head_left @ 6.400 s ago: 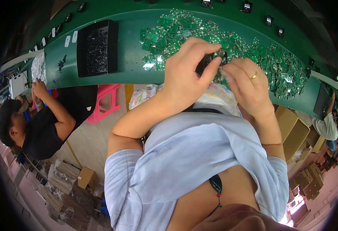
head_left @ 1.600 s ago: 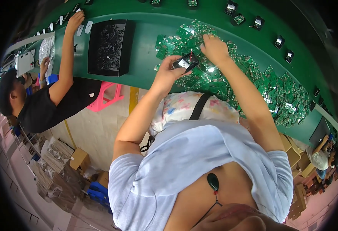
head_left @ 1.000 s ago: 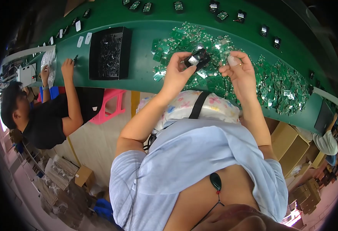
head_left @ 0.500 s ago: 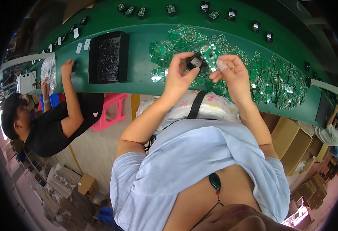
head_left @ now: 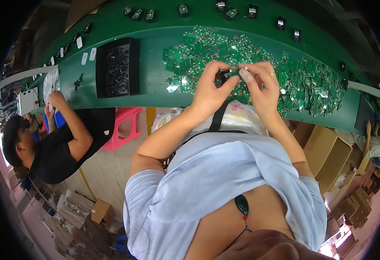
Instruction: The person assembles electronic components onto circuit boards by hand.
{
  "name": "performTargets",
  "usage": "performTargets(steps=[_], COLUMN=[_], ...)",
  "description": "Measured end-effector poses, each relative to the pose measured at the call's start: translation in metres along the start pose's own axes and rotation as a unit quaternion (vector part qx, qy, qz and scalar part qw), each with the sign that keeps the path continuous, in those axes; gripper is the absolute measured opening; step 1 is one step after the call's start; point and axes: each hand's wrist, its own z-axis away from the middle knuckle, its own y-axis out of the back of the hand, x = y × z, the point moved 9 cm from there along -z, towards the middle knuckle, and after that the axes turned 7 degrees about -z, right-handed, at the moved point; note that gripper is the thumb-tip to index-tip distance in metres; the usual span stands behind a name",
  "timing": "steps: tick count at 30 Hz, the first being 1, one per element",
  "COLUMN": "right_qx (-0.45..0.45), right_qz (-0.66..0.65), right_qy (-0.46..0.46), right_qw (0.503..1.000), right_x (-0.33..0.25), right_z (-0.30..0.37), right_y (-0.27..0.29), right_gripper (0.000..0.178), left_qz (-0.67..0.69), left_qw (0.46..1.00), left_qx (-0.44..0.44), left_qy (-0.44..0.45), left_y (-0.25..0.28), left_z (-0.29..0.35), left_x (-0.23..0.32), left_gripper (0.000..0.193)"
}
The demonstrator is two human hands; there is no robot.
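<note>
My left hand (head_left: 211, 90) grips a small black plastic housing (head_left: 225, 78), mostly hidden behind its fingers. My right hand (head_left: 263, 85) is closed close beside it, with thumb and fingertips pinching a green circuit board (head_left: 234, 69) at the housing's upper side. Both sets of fingertips nearly meet, so how far the board sits inside the housing cannot be seen. Beneath and around the hands spreads a pile of loose green circuit boards (head_left: 194, 54). A second heap of boards (head_left: 313, 93) lies to the right.
Left of the pile stands a black box (head_left: 134, 69) of small black parts. Housings with boards (head_left: 182, 10) line the far green strip. At left, a co-worker (head_left: 64, 143) handles a clear plastic bag (head_left: 51, 84). A pink stool (head_left: 123, 125) and cardboard boxes (head_left: 324, 151) flank me.
My hands have come together, and the board has gone from tilted above the housing down against it. The co-worker's hand has moved from the table to the bag, uncovering small black parts.
</note>
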Motion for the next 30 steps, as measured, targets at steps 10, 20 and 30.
performTargets(steps=[10, 20, 30], right_qx=[-0.074, -0.149, -0.041], right_qz=[0.296, 0.327, 0.118], right_qy=[0.241, 0.26, 0.232], right_qw=[0.921, 0.896, 0.965], right_x=[-0.054, -0.065, -0.051], right_z=[-0.001, -0.004, 0.0], right_y=[-0.005, -0.011, 0.011], right_gripper=[0.011, 0.012, 0.012], left_qz=[-0.244, -0.284, -0.04], left_qw=[0.907, 0.88, 0.995], left_qx=[0.12, 0.121, -0.059], left_qy=[-0.323, -0.361, -0.063], left_y=[0.011, 0.008, 0.002], left_z=[0.022, 0.021, 0.003], left_x=[0.082, 0.085, 0.044], left_gripper=[0.02, 0.016, 0.011])
